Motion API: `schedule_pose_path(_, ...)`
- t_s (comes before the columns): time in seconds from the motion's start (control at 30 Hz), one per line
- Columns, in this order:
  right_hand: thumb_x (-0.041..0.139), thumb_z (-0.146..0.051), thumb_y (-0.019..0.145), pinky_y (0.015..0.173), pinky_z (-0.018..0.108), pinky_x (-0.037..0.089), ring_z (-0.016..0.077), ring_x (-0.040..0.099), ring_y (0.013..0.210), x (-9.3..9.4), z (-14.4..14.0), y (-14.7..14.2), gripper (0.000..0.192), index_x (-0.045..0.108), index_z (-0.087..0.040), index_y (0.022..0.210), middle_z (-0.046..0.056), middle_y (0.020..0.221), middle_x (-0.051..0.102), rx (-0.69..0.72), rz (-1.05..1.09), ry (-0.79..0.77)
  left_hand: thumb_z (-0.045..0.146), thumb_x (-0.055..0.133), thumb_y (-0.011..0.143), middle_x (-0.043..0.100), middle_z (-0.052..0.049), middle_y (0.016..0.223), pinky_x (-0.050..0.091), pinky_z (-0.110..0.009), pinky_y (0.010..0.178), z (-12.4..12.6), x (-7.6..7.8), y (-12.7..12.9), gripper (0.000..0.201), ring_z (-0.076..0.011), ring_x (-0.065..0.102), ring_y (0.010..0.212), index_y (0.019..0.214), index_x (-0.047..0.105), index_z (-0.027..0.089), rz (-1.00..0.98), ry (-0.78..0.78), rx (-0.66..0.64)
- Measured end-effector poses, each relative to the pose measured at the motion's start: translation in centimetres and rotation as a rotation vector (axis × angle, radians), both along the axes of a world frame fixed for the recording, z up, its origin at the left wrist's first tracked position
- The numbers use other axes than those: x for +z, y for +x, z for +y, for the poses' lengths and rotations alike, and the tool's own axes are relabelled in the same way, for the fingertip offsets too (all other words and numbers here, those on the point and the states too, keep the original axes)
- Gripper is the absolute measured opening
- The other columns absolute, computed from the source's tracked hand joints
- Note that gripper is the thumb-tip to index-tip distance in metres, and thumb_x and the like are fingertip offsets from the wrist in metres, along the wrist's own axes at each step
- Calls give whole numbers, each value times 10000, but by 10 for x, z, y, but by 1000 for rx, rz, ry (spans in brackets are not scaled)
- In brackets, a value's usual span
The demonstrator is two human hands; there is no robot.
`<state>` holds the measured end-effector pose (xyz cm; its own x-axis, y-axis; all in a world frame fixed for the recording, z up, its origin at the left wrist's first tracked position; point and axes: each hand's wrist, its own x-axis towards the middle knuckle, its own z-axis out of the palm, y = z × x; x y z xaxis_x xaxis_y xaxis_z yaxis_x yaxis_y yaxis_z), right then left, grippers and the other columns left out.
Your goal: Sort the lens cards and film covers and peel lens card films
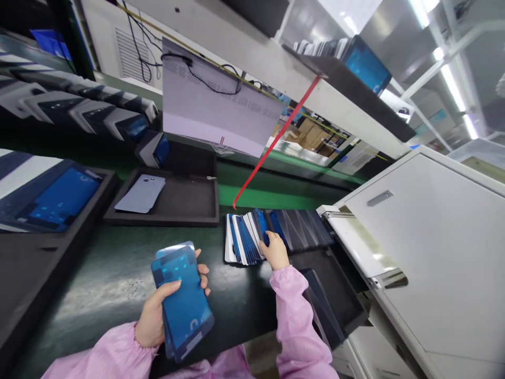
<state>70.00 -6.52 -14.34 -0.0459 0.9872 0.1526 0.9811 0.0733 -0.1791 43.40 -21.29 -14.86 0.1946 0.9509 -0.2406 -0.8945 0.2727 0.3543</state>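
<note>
The left hand (158, 310) gripped a small stack of blue-filmed phone panels (183, 300), thumb laid across the top face and fingers curled round the far edge; the stack was held tilted above the dark green belt (98, 284), near the person's body; both arms wore pink sleeves (292, 316).

The right hand (275, 251) reached farther out and to the right, fingers closed on one panel in a row of panels standing on edge (252, 234); the row leaned like filed cards in a black slotted rack (303, 226), whose right-hand slots showed dark and unfilled; whether the pinched panel was lifted clear of its slot I could not tell.

Far and left of the rack lay a black foam tray (185, 202) with a single pale grey back cover (141, 193) lying flat on it; at the left edge sat another dark tray holding a large blue-filmed panel (63, 200); a red strap (276, 139) ran slanting from the upper shelf down to the belt just beyond the rack; a white cabinet (434, 247) stood at the right.
</note>
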Motion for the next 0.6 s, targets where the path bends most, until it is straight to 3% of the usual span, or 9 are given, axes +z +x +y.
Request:
schedule_pose_path(0.2, 532, -79, 715, 764, 311, 444, 246, 609, 913, 6, 8, -21, 563, 429, -100, 1269, 163, 1109, 582, -83, -177, -54, 246, 530, 753, 627, -86, 990, 496, -424, 775, 0, 4, -4, 616, -213, 572, 781, 1356, 407, 264, -32, -70, 15)
schedule_pose_path(0.3, 464, -66, 765, 701, 312, 443, 252, 640, 838, 11, 16, -23, 518, 398, -54, 1279, 189, 1025, 613, -160, -233, -48, 242, 530, 759, 630, -93, 993, 500, -417, 758, 0, 4, -6, 620, -216, 575, 778, 1364, 396, 255, -53, -65, 14)
schedule_pose_path(0.43, 440, -94, 808, 671, 299, 438, 246, 659, 751, 27, 16, -14, 381, 487, -66, 1185, 139, 826, 666, -199, -256, -27, 236, 529, 766, 633, -104, 1001, 505, -412, 731, 0, 4, -6, 624, -222, 577, 778, 1372, 383, 249, -70, -48, 0)
schedule_pose_path(0.6, 373, -145, 850, 681, 302, 446, 250, 656, 788, 43, -4, -3, 441, 411, -73, 1284, 140, 892, 681, -222, -161, 149, 250, 540, 764, 640, -106, 1010, 510, -394, 715, -1, 4, -5, 625, -219, 585, 771, 1370, 387, 235, -58, -45, -11)
